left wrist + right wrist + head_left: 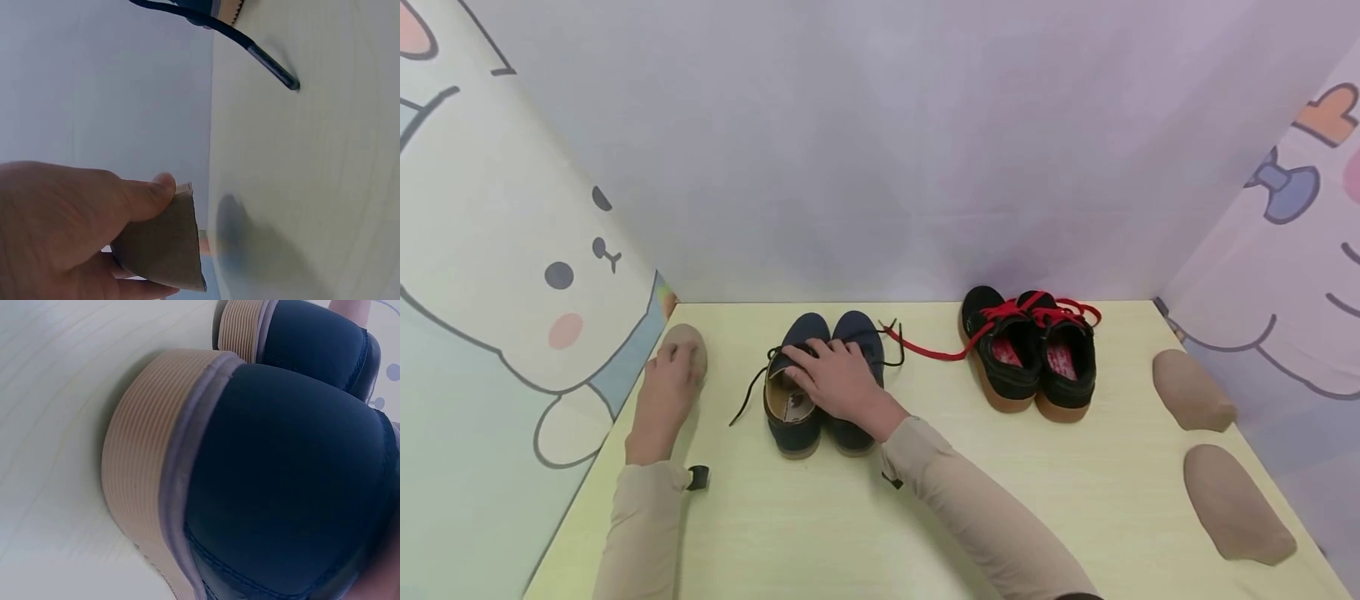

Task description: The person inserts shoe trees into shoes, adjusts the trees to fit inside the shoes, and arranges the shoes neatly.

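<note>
At the left edge of the table my left hand (668,379) holds a brown, curved cardboard shoe insert (685,337). The left wrist view shows the thumb on one face of this insert (165,244) and fingers behind it, off the tabletop. My right hand (842,379) lies over a pair of navy lace-up shoes, toes pointing away. It grips the left navy shoe (793,433) around the laces and tongue, the thumb by its opening. The right navy shoe (850,437) is partly under the palm. In the right wrist view a navy heel (281,481) above a ribbed tan sole fills the frame.
Black shoes with red laces (1030,358) stand at the back right, one long red lace (925,354) trailing left. Two more brown inserts (1191,390) lie along the right edge. A black navy-shoe lace (748,396) hangs onto the table. Cartoon-printed cloth walls surround three sides.
</note>
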`<state>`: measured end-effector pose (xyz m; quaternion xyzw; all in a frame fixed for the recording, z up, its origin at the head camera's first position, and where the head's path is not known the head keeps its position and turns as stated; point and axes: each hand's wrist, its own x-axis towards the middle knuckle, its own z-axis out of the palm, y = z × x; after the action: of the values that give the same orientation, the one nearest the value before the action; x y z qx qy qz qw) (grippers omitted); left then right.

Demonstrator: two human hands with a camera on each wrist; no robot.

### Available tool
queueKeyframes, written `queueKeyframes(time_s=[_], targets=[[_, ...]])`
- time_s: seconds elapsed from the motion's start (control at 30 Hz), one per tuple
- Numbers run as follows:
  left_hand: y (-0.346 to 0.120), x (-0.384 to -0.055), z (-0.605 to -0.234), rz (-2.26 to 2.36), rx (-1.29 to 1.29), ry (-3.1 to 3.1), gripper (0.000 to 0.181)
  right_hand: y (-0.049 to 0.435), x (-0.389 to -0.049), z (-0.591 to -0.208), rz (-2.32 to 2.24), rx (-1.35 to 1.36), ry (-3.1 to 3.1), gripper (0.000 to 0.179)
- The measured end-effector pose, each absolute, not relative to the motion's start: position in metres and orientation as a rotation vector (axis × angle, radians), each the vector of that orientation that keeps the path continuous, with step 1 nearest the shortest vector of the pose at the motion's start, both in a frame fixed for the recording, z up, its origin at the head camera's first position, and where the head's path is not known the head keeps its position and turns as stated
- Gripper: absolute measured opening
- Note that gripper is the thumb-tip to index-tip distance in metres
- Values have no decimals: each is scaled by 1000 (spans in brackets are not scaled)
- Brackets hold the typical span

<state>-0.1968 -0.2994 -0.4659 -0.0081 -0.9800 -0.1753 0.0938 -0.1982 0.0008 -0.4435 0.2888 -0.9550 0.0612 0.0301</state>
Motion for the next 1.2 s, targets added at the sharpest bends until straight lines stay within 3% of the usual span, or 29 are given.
queueKeyframes(time_s=[0.4, 1.2], targets=[[-281, -177, -443, -489, -204, -2733, 40, 6, -196, -431, 147, 940, -2973, 54], [-255, -150, -419, -346, -298, -2595, 45, 51, -188, -439, 232, 910, -2833, 46]])
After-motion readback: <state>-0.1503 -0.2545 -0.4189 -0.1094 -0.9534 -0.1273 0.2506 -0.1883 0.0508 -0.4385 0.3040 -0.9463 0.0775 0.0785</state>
